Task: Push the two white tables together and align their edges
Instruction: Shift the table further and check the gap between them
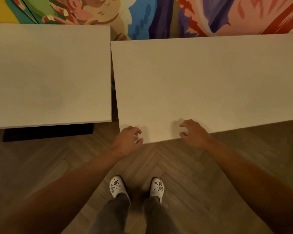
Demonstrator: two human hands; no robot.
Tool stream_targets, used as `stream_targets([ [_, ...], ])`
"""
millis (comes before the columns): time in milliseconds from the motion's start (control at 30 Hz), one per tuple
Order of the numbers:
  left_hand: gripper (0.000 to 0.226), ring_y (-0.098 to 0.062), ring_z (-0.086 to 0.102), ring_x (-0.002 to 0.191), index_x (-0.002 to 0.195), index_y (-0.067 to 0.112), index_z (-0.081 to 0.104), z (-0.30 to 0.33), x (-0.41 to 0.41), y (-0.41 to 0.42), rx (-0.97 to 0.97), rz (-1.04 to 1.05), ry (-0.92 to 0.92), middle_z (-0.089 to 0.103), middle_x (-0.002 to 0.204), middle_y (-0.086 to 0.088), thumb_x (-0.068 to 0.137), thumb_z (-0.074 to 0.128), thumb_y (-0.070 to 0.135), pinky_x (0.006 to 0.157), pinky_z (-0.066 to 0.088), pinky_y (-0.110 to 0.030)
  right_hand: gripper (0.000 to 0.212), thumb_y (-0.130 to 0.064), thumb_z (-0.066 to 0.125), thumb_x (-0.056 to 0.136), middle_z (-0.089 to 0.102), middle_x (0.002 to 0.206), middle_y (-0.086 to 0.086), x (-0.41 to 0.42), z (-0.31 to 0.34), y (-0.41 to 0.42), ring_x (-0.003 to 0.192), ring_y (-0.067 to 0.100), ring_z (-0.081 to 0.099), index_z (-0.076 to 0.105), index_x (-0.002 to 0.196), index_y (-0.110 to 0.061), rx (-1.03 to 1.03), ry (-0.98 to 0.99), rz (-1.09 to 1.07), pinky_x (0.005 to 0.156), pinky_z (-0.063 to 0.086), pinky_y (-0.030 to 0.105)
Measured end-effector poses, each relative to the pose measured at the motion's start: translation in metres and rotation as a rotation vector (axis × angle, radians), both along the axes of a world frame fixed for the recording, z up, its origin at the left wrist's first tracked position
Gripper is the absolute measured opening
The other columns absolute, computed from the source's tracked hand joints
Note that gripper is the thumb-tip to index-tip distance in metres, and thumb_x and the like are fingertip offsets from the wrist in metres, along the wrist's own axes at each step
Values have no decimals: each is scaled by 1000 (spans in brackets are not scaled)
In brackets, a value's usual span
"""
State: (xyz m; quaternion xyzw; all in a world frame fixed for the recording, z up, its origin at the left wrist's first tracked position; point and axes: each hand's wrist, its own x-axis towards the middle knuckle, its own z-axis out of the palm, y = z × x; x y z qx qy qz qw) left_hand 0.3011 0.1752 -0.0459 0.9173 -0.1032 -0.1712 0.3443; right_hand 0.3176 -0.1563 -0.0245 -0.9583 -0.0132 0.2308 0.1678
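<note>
Two white tables stand side by side in front of me. The left table (47,73) sits square, its near edge farther from me. The right table (201,85) is skewed: its far left corner almost touches the left table, and a wedge-shaped gap widens toward me. Its near edge lies closer to me than the left table's. My left hand (128,141) hovers at the right table's near left corner, fingers curled and apart. My right hand (193,132) hangs over the same near edge, fingers spread, holding nothing.
A colourful mural wall (159,16) runs behind both tables. A dark base (47,133) shows under the left table's near edge. I stand on herringbone wood floor (176,166) in white clogs (117,186).
</note>
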Motion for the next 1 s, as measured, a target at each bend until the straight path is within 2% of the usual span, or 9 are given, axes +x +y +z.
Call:
stream_targets([
  [100, 38, -26, 55, 118, 123, 16, 65, -5, -1, -24, 22, 55, -63, 63, 126, -6, 90, 68, 34, 98, 48, -41, 47, -34, 65, 98, 42, 157, 8, 8, -8, -29, 143, 30, 38, 59, 142, -17, -55, -54, 20, 114, 37, 41],
  [200, 46, -27, 51, 121, 123, 17, 64, -8, -1, -45, 48, 162, -75, 60, 130, -5, 84, 61, 42, 98, 45, -45, 49, -33, 70, 95, 44, 158, 11, 11, -17, -57, 144, 34, 38, 60, 141, -18, -55, -129, 66, 116, 36, 46],
  [267, 48, -27, 49, 123, 123, 18, 63, -11, 1, -57, 58, 239, -105, 58, 132, -4, 82, 60, 43, 97, 43, -45, 57, -40, 71, 94, 41, 160, 12, 17, -21, -71, 146, 36, 36, 57, 144, -18, -59, -169, 106, 118, 33, 49],
  [400, 51, -26, 45, 127, 124, 19, 60, -20, 6, -72, 91, 347, -178, 54, 133, -2, 81, 63, 45, 99, 36, -44, 75, -69, 52, 92, 26, 167, 8, 24, -30, -86, 154, 33, 18, 41, 153, -28, -105, -193, 160, 124, 18, 53],
  [500, 57, -25, 40, 130, 128, 21, 55, -27, 7, -84, 143, 351, -215, 49, 138, -1, 81, 62, 54, 104, 31, -47, 81, -77, 39, 91, 18, 171, 6, 23, -39, -93, 157, 33, 9, 34, 157, -30, -91, -210, 167, 125, 12, 57],
  [667, 70, -30, 32, 142, 136, 24, 47, -39, 0, -89, 259, 292, -229, 39, 152, -5, 80, 61, 64, 112, 28, -56, 79, -75, 38, 93, 21, 170, 8, 17, -50, -94, 157, 35, 12, 36, 156, -28, -84, -276, 160, 123, 13, 60],
  [1000, 74, -32, 36, 141, 135, 21, 47, -55, 4, -94, 325, 296, -343, 41, 153, -8, 81, 57, 70, 110, 30, -56, 80, -77, 29, 94, 30, 166, 8, 15, -68, -88, 154, 37, 22, 40, 152, -23, -159, -417, 120, 121, 21, 61],
])
